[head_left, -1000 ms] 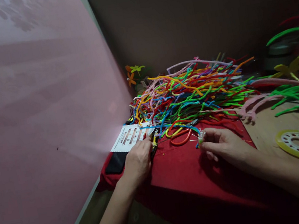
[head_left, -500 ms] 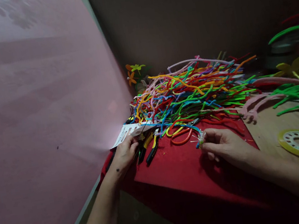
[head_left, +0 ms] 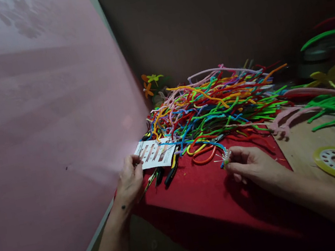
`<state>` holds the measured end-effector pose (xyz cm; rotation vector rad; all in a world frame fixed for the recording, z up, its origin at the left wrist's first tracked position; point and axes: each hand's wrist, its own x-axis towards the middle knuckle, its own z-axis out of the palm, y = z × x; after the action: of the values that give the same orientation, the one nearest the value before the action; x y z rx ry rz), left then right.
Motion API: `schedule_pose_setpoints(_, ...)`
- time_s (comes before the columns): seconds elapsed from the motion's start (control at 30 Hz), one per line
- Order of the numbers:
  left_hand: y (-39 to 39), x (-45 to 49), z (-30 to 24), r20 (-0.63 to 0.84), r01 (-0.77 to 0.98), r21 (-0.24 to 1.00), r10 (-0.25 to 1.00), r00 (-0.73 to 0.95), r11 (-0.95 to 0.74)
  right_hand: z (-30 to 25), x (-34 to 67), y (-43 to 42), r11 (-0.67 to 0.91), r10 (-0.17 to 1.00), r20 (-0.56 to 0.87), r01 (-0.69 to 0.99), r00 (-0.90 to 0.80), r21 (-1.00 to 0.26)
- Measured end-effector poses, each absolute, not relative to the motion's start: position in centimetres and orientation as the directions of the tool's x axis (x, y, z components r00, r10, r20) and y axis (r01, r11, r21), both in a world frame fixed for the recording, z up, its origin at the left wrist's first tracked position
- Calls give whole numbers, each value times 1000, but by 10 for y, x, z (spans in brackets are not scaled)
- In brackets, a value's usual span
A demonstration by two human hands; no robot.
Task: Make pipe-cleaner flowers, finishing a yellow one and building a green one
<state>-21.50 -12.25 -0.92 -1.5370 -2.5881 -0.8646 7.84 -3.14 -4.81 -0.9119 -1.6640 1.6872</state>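
beaded sprig, right of the printed card, is pinched, partly hidden, by the right hand. left hand curls at the card's left edge; i cannot tell its grip.

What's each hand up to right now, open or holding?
Left hand: curled beside the printed card; holding or not can't be told.
Right hand: closed, pinching a small bunch of white-tipped stems.

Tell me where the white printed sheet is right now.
In the head view, the white printed sheet is a little left of centre, right beside the left hand and just in front of the colourful pipe-cleaner pile.
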Motion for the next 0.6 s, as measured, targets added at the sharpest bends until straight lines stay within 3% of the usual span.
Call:
schedule_pose_setpoints(0.2,-118,-230,-26,312,952,99,899,-307,291,-50,78,-31,-23,802,-55,61,-595,-998)
schedule_pose_setpoints(0.4,-110,-229,-39,378,950,64,874,-305,304,-52,78,-31,-29,798,-51,47,-601,-998)
schedule_pose_setpoints(0.6,-107,-235,-12,457,957,75,844,-281,279,-49,78,-31,-41,801,-73,67,-594,-997)
